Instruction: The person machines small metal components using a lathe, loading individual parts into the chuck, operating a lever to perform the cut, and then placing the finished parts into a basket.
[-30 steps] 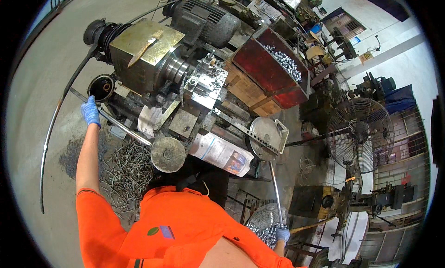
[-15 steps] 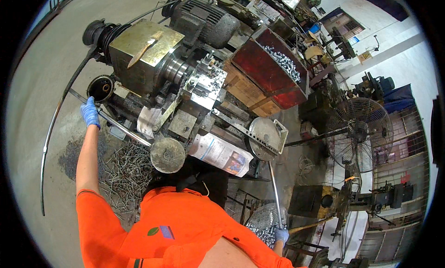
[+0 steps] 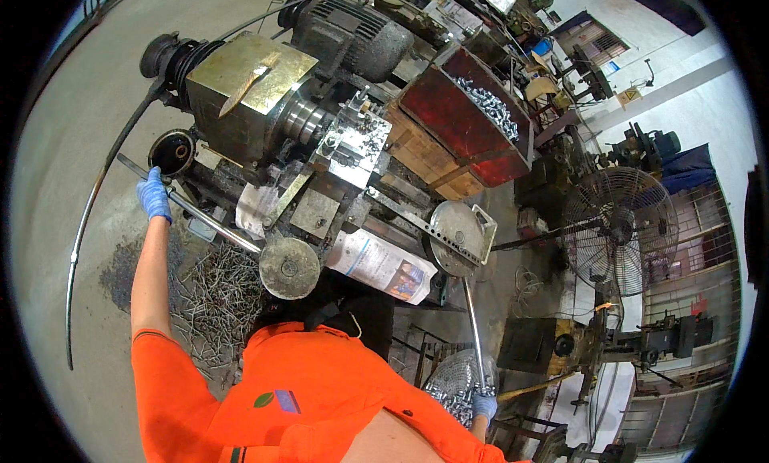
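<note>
My left hand (image 3: 153, 195), in a blue glove, is wrapped round a shiny metal lever rod (image 3: 210, 222) at the left front of a lathe. The rod's lower end meets a round metal disc (image 3: 289, 268). At the lower right my right hand (image 3: 484, 405), also gloved in blue, is closed at the bottom end of a second long metal rod (image 3: 474, 327); its fingers are partly hidden. That rod slants down from beneath a larger round plate (image 3: 453, 231). Beside the right hand, a wire basket (image 3: 469, 365) holds small shiny metal parts. The lathe's spindle (image 3: 304, 122) faces a chip-covered tool block (image 3: 352, 146).
A wooden-handled tool (image 3: 247, 90) lies on the headstock (image 3: 280, 74). Behind the lathe are a motor (image 3: 352, 37) and a red bin (image 3: 448, 102) of metal parts. Metal shavings (image 3: 220, 295) cover the floor at left. A caged fan (image 3: 621, 231) stands at right.
The whole view has shifted very slightly. Both hands keep their places on the rods.
</note>
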Demonstrator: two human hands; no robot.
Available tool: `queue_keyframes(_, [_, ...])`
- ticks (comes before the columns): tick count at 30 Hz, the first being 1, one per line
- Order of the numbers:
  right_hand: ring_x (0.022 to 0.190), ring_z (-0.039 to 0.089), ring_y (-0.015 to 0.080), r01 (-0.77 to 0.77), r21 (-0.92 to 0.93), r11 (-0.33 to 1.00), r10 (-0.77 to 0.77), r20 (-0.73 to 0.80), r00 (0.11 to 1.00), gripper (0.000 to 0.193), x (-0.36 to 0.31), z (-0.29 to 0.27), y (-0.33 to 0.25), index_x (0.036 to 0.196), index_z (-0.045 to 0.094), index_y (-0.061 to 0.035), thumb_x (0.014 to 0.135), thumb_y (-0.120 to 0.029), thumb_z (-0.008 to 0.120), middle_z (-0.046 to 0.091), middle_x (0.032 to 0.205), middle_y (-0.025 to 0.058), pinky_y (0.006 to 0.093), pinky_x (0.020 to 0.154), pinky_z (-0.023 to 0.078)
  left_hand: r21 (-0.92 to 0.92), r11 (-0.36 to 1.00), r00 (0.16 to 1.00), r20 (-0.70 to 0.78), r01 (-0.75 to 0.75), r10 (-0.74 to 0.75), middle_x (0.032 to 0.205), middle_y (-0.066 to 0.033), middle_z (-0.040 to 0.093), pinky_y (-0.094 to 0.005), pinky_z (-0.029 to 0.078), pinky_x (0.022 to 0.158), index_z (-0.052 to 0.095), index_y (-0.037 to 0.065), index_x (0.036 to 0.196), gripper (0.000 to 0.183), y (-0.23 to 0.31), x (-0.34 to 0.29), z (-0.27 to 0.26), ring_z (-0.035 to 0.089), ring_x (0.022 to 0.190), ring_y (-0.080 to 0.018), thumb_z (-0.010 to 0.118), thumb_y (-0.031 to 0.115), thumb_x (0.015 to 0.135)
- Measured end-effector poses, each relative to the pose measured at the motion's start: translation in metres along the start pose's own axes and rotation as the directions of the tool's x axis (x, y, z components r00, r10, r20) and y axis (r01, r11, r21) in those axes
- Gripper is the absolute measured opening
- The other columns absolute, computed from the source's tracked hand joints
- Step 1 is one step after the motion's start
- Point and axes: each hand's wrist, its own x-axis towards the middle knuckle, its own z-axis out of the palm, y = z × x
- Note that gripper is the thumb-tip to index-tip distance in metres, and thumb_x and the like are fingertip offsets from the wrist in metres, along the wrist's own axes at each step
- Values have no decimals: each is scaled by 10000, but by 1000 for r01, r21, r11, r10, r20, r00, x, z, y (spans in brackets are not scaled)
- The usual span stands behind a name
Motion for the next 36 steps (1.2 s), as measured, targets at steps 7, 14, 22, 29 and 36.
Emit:
queue_keyframes(7, [882,616,368,-32,31,999,33,-43,999,433,-37,-31,-20,870,674,-21,632,-384,690,632,900,243,413,764,485,-18,1000,1000,-7,18,-18,593,-127,614,-328,436,454,611,-48,701,354,4,-3,3,558,466,-190,629,296,783])
queue_keyframes(14, [982,564,377,69,49,996,-70,19,997,533,-52,-49,-35,1061,591,-63,697,-451,605,602,1030,212,422,832,465,-78,997,1000,-7,25,-26,587,-113,591,-334,431,442,589,-43,729,331,0,-1,1,544,453,-184,638,281,780])
queue_keyframes(22, [991,573,374,-1,-75,997,6,61,998,544,-33,-22,-16,1090,600,-77,731,-486,593,597,1055,221,432,845,462,-176,984,999,38,4,3,602,-108,602,-313,434,426,581,-40,717,285,-4,3,0,546,452,-171,623,229,805])
queue_keyframes(29, [1019,561,384,-30,-12,999,31,50,998,698,-18,0,1,1132,564,-13,691,-552,615,569,1092,262,435,897,438,-199,980,998,55,-7,18,599,-95,592,-305,452,415,575,-28,739,241,7,-6,-1,543,448,-162,605,199,816])
queue_keyframes(36, [1039,555,363,-67,25,997,66,69,995,590,-40,-27,-28,1131,579,-45,729,-476,600,575,1099,238,433,904,437,-186,982,999,13,-32,35,574,-81,577,-300,443,410,574,-26,717,241,11,-8,-9,526,428,-155,614,194,807])
